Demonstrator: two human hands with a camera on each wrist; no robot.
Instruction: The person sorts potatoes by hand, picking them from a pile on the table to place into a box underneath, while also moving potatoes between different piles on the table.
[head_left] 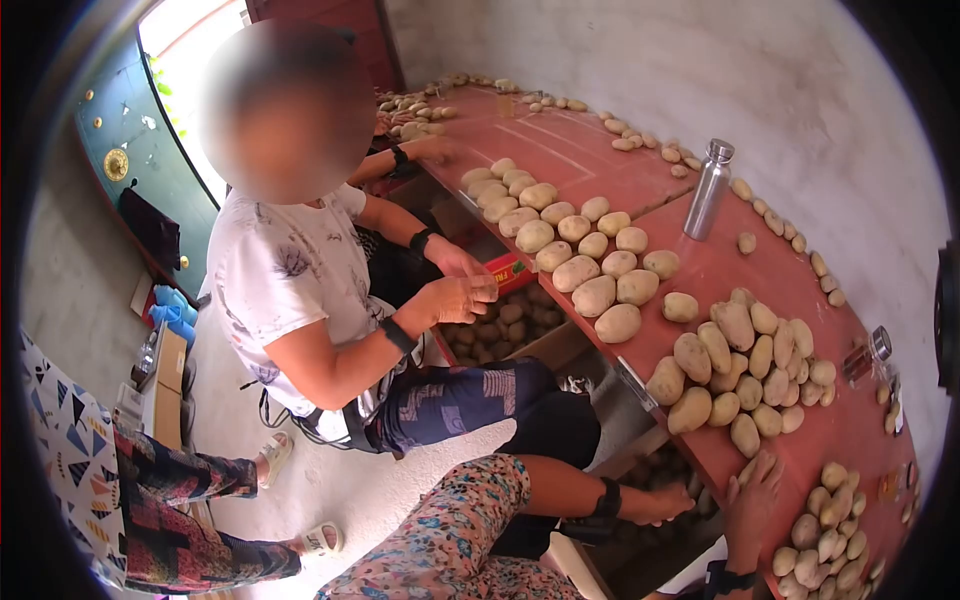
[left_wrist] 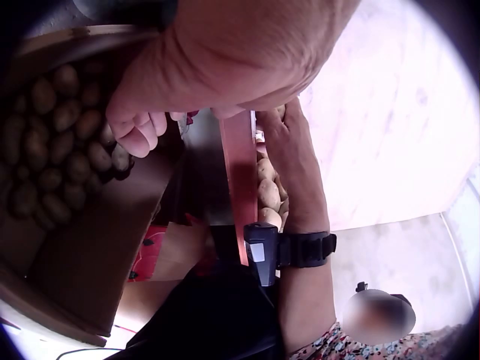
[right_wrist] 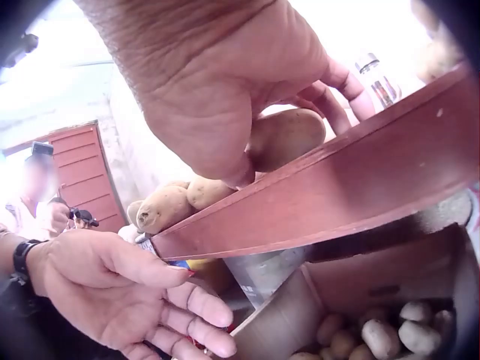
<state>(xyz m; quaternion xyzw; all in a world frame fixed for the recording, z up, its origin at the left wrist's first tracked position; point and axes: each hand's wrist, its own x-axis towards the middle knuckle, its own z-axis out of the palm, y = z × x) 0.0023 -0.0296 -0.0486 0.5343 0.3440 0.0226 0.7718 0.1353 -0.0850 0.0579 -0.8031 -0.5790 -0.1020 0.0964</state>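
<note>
My right hand (head_left: 755, 490) is at the near edge of the red table (head_left: 690, 240). In the right wrist view its fingers and thumb curl around a potato (right_wrist: 289, 141) resting on the tabletop. My left hand (head_left: 665, 503) hangs below the table edge, beside a cardboard box (left_wrist: 90, 270) holding loose potatoes (left_wrist: 79, 166). Seen from the right wrist, that hand has its palm up, fingers loosely spread, with nothing in it. A pile of potatoes (head_left: 735, 350) lies on the table to the left of my right hand, and a smaller pile (head_left: 825, 530) to its right.
Across to the left, another person (head_left: 300, 270) sits with both hands near the table edge, beside rows of potatoes (head_left: 575, 270). A steel bottle (head_left: 710, 190) and a glass jar (head_left: 868, 352) stand on the table. More potatoes line the wall side. Someone stands at the lower left.
</note>
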